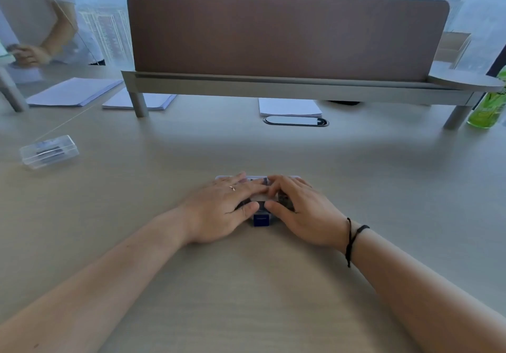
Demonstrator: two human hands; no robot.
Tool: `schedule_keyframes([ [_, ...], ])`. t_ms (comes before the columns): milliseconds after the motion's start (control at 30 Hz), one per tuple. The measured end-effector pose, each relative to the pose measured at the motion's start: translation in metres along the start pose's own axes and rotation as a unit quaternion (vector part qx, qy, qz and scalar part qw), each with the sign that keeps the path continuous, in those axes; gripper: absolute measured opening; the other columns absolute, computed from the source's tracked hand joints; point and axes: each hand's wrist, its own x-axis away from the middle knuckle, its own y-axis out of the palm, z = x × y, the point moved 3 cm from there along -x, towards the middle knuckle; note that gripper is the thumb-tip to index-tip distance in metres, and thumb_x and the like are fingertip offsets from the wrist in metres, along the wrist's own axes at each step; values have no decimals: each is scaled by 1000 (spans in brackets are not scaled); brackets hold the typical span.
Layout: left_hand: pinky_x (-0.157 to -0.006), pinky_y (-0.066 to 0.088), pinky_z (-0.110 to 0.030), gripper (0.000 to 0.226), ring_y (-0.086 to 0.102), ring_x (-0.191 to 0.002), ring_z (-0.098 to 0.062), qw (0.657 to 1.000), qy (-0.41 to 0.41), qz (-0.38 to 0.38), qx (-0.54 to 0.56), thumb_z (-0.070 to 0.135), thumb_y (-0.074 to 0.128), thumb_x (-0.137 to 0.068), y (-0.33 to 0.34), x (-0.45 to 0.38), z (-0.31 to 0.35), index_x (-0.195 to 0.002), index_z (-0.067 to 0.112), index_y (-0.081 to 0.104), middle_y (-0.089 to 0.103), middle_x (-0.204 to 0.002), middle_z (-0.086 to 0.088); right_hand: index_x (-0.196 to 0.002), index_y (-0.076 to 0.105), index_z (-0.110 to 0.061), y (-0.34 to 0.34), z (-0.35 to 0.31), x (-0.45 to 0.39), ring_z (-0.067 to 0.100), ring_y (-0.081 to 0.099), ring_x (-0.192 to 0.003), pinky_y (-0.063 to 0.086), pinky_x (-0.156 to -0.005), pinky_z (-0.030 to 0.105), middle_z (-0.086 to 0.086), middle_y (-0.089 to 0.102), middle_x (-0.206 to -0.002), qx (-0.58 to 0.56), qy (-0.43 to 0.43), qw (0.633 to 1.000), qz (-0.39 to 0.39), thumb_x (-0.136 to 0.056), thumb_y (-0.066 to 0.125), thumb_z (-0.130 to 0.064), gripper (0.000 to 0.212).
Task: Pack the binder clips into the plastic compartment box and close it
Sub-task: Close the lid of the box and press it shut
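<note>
Both the left hand [219, 204] and the right hand [298, 210] lie flat, fingers straight, pressing the lid of the box [261, 207] mid-desk, near its front edge; uneven pressure could leave the blue latch [261, 219] unclosed or skid the box.

No legible text anywhere.

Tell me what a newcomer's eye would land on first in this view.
First, the two hands meeting at the middle of the desk: the left hand and right hand lie on top of the plastic compartment box, whose blue latch peeks out between the thumbs. Next, the wide brown divider panel across the back. A second clear box sits far left, and a green bottle far right.
</note>
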Motion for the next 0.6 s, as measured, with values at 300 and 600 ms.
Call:
schedule_keyframes([
  [300, -124, -1, -31, 65, -6, -153, -11, 998, -19, 15, -66, 68, 13, -93, 6, -1, 6, -153, 50, -1, 0, -161, 29, -156, 9, -25, 8, 0, -1, 10, 0, -150, 1, -123, 31, -5, 5, -164, 126, 16, 989, -78, -99, 18, -58, 67],
  [600, -122, 2, -31, 75, -1, -153, -14, 994, -30, 31, -96, 77, 30, -89, 5, 2, 10, -153, 51, 1, 2, -162, 27, -156, 2, -27, -1, 2, 1, 13, -9, -150, -3, -122, 31, -4, -6, -164, 145, 2, 982, -123, -66, 26, -70, 102],
])
